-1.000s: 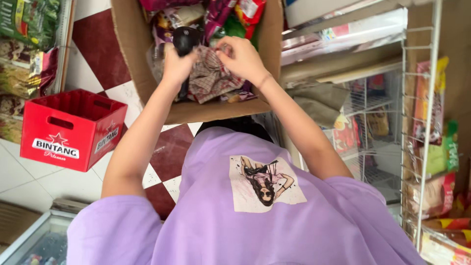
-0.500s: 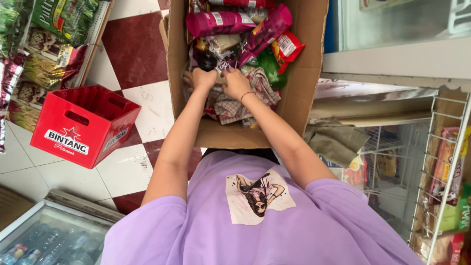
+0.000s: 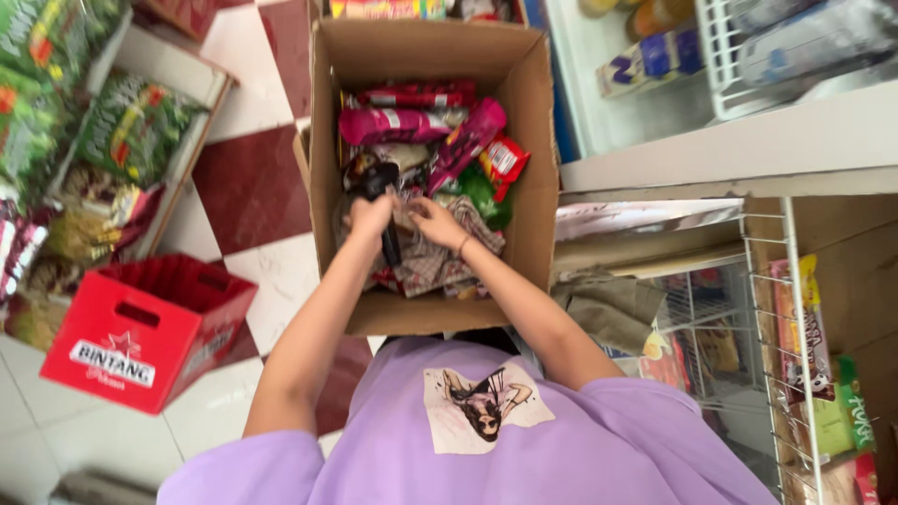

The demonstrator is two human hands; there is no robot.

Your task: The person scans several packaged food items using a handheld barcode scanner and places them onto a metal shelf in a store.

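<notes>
Head view: inside the cardboard box (image 3: 524,140), left hand (image 3: 371,217) clenched around a black tool (image 3: 383,201), right hand (image 3: 436,223) pinching brown packets (image 3: 440,262) at the box's near end; a slip could tear wrappers.

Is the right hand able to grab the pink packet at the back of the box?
Probably yes: the right hand is already inside the open box, and the pink packet lies on top, uncovered.
</notes>
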